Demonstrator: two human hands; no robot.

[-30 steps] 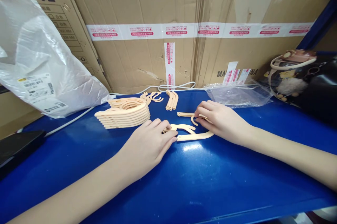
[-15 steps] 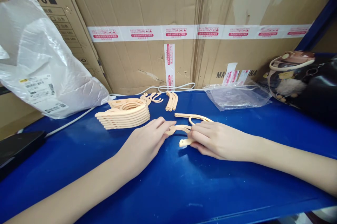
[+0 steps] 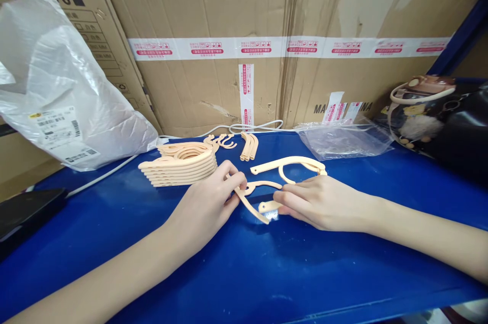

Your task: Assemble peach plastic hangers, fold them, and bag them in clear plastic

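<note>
Over the middle of the blue table, my left hand (image 3: 213, 194) pinches a beige plastic piece that includes a thin curved strip (image 3: 252, 208) slanting down to the right. Beside it shows a curved hook (image 3: 269, 183); whether the two are joined is hidden by my fingers. My right hand (image 3: 324, 203) is closed on a beige folding hanger (image 3: 290, 161). The hanger's upper arm, with a hole at its tip, stretches left above my fingers, and its lower arm end (image 3: 269, 206) pokes out below them. Left of my hands sits a stack of beige hangers (image 3: 179, 171).
Loose beige hooks (image 3: 225, 141) and several curved strips (image 3: 248, 146) lie at the back. A clear plastic bag (image 3: 339, 141) and a bottle (image 3: 415, 110) are at right. On the left are a white parcel bag (image 3: 61, 85) and a black device (image 3: 30, 217). Cardboard boxes (image 3: 209, 4) stand behind.
The curved strip at my left hand has come into view, slanting downward. The hanger's upper arm now shows more broadly, tilted up above my right hand. Both hands stay in about the same place.
</note>
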